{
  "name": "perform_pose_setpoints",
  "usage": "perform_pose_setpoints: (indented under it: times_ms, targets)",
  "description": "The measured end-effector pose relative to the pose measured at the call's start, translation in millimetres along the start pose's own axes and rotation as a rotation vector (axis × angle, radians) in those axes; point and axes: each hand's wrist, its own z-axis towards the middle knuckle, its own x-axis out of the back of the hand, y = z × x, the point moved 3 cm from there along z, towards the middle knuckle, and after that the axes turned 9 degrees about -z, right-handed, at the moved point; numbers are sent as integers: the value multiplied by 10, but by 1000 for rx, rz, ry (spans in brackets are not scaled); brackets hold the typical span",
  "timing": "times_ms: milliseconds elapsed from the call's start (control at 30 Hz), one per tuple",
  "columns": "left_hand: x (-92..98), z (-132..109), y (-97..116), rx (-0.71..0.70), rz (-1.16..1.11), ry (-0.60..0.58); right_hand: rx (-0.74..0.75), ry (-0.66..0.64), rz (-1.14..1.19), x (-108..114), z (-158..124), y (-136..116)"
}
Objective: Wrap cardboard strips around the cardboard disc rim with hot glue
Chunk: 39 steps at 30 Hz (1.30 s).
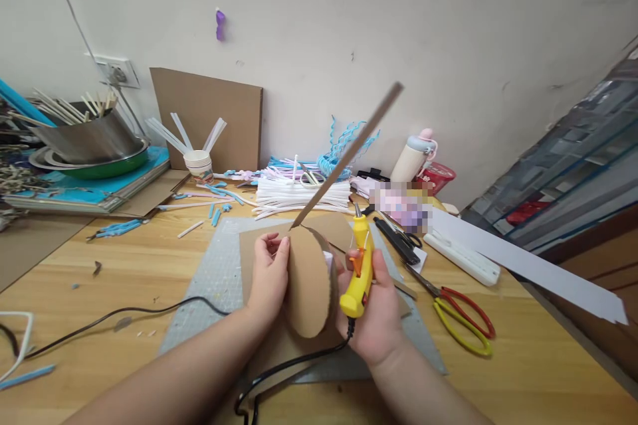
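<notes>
My left hand [269,272] is closed on the upper left edge of an oval cardboard piece [308,282], which stands upright on its curved side. A long narrow cardboard strip [349,153] rises from the top of that piece and leans to the right. In my right hand [376,322] lies a yellow glue gun [359,265], nozzle pointing up and away, its orange trigger near my fingers. Some right fingers reach behind the oval piece and are partly hidden. Beneath both hands are a flat cardboard sheet [254,255] and a grey cutting mat [199,305].
Scissors [461,319] with red and yellow handles and a black utility knife [397,240] lie to the right. White pipe cleaners [304,198] are stacked behind. A paper cup [198,163] holds glue sticks. A metal bowl [94,136] stands left. The black cord [299,362] crosses in front.
</notes>
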Motion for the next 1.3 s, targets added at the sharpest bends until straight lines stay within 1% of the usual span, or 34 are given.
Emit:
perform_pose_setpoints:
  times_ms: [100,167,233,333,433,500,533,567,600,633,700,767,833,900,933,1000,1067,1200,1233,1300]
  targets:
    - [-37,-63,-8,24,49,-4,12,0,8,27,45,56]
    - [-29,-146,63,52,72,-44,17,-7,13,28,51,76]
    - [0,-249,202,84,88,-117,17,-19,17,15,45,87]
    - [77,-381,513,93,112,-213,-5,-40,13,-17,43,118]
    - [180,-435,810,94,164,-285,-38,-53,-11,-44,63,185]
    - [285,-432,933,105,204,-306,-56,-52,-37,-48,71,228]
    - [356,-421,971,97,227,-298,-62,-48,-53,-44,67,240]
    - [439,-406,996,68,273,-266,-64,-41,-72,-35,56,241]
    - [534,-388,1012,20,317,-204,-64,-32,-94,-22,36,228]
    - [619,-372,1006,-2,356,-175,-57,-23,-120,-8,8,200]
    - [748,-345,955,-3,432,-198,-28,-10,-179,17,-68,97]
    - [827,-322,906,-13,491,-209,21,-5,-247,25,-159,-56]
    - [855,-300,891,-45,527,-191,80,5,-314,15,-259,-235]
    - [839,-278,902,-74,538,-190,133,17,-405,0,-366,-409]
    - [823,-267,910,-84,543,-196,164,28,-485,-3,-423,-488]
    - [794,-246,928,-112,558,-194,229,65,-729,9,-543,-614]
    - [776,-234,934,-139,573,-177,247,150,-937,55,-651,-676]
    - [802,-254,921,-142,559,-90,229,432,-1125,142,-766,-651]
    - [815,-267,926,-138,563,-65,225,470,-1168,133,-763,-627]
    - [825,-299,959,-137,581,-45,204,486,-1267,82,-723,-575]
